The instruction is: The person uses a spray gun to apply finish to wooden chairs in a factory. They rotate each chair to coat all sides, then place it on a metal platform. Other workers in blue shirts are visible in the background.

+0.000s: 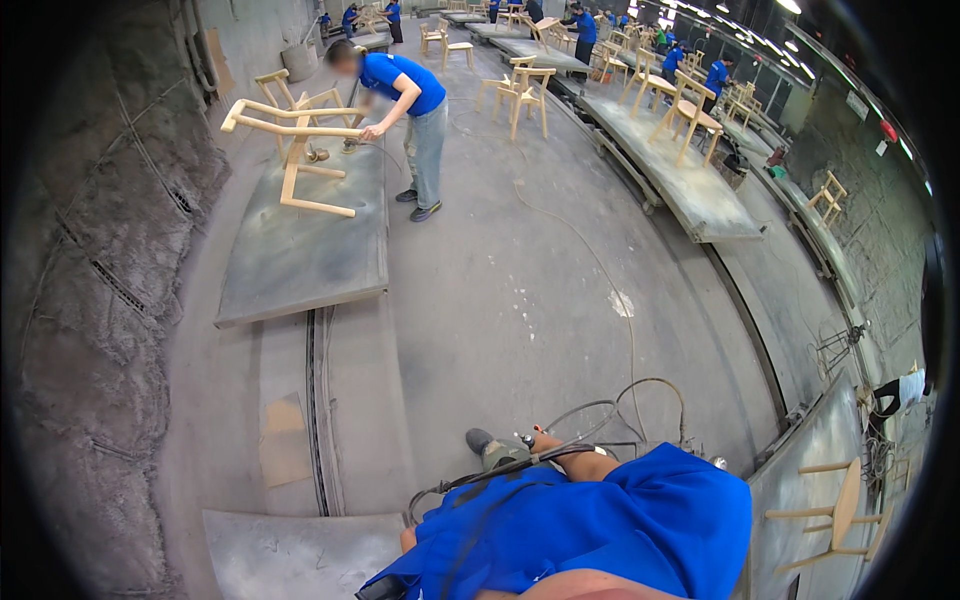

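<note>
My right forearm (592, 464) reaches out from a blue sleeve, low in the middle of the view. At its end my right hand (547, 441) is small and partly hidden, its fingers closed beside a small metal fitting (528, 440). What it holds I cannot make out. A dark hose (590, 408) loops around this hand and trails away over the floor. On my left only a small patch of skin shows at the edge of my blue shirt (600, 530); my left hand is out of sight. One shoe (479, 440) of mine stands on the floor.
A grey table (300, 560) stands at lower left. Farther off, a person in blue (405, 85) handles a wooden chair frame (300, 135) over another grey table (300, 265). A wooden chair (845, 505) lies on the right-hand table. Long platforms (700, 205) carry several chairs. Cardboard (285, 440) lies on the floor.
</note>
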Motion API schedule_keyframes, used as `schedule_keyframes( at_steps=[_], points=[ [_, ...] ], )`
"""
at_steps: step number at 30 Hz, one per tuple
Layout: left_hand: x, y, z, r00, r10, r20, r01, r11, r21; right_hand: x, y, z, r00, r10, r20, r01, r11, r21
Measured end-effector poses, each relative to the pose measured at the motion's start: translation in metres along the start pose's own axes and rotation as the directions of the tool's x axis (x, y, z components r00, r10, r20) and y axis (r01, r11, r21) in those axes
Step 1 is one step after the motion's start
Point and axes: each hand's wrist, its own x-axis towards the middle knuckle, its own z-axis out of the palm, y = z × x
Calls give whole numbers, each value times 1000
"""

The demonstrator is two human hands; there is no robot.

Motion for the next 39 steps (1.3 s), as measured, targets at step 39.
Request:
schedule_keyframes(
  at_steps=[39],
  points=[
    [-59,-32,-29,972,43,231,-57,997,52,-84,43,108,987,156,-31,-152,981,120]
  ],
)
